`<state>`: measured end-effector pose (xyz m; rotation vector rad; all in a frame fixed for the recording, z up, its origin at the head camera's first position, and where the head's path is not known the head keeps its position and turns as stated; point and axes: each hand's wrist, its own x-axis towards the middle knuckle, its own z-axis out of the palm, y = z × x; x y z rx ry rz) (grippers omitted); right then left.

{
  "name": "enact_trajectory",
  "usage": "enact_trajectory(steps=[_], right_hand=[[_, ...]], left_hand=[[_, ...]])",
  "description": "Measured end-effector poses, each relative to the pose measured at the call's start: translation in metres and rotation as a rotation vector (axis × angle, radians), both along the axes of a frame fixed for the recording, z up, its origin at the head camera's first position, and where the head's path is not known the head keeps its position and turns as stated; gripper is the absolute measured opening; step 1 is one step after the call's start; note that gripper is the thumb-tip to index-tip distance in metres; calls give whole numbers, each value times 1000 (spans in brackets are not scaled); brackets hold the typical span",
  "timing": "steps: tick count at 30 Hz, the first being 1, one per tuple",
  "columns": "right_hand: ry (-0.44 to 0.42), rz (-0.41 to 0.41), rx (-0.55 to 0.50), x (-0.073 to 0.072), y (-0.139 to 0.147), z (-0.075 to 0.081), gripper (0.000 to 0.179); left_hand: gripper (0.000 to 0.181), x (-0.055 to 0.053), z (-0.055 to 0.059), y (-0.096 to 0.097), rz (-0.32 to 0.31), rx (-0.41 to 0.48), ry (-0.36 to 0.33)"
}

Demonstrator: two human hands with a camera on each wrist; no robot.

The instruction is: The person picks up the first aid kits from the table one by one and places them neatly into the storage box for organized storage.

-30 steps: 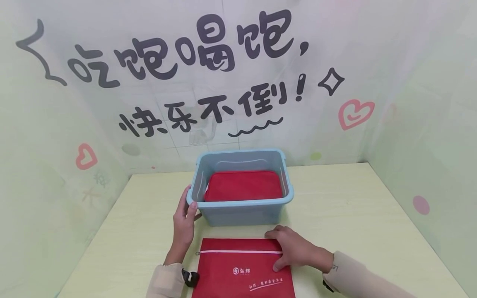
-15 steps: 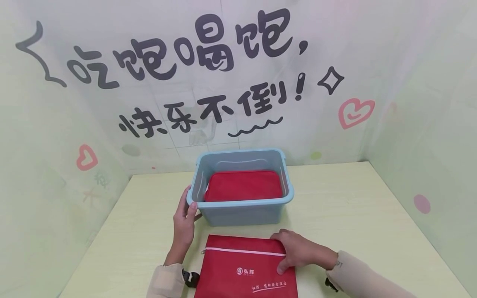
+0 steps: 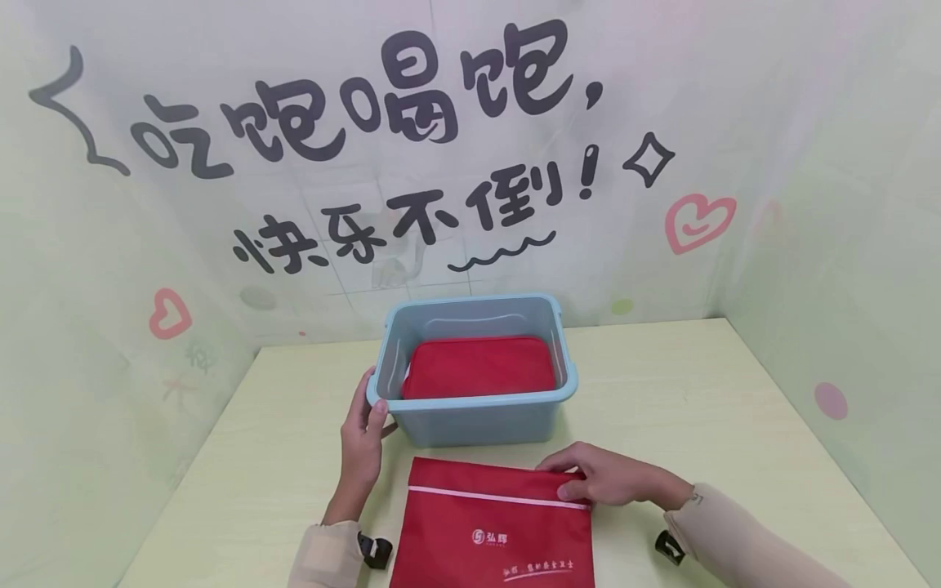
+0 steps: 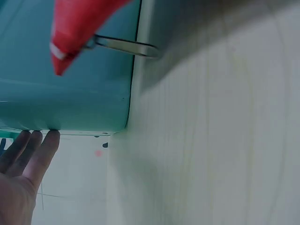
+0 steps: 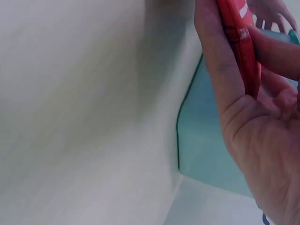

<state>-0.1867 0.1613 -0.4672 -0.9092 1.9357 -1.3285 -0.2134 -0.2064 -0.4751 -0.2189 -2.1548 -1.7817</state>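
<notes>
A light blue plastic bin (image 3: 474, 425) stands on the table, with a red pouch (image 3: 481, 365) lying inside it. My left hand (image 3: 362, 445) holds the bin's near left corner, thumb on the rim and fingers against the left side; those fingers (image 4: 44, 152) look fairly straight in the left wrist view. In front of the bin is a second red zip pouch (image 3: 492, 531) with a white zip line and white print. My right hand (image 3: 610, 475) pinches its upper right corner, thumb in front and fingers behind. A zip pull (image 4: 124, 45) hangs from its other corner.
The pale wooden table (image 3: 684, 408) extends on both sides of the bin. Behind it rises a printed wall (image 3: 331, 188) with dark lettering, and the bin stands close to that wall. Side walls (image 3: 853, 269) flank the table.
The zip pouch has shifted slightly right and its top edge has come up a little. My right hand has moved right to its corner. My left hand and the bin stay put.
</notes>
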Motion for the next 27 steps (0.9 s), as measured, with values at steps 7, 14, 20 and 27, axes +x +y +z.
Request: enact_trajectory(steps=[7,14,20,27], right_hand=[[-58,90,-93,-9,13,17,39],[-67,126,-148,-14,25,37,39],[-66,158,-198,-14,33,56,40],[-65,101,-208,-16,39,78,41]], left_hand=[[56,0,0,1,3,-4,-10],[55,0,1,1,11,-9,-19],[55,1,0,1,10,-16,-22],[55,1,0,0,6,-6,-10]])
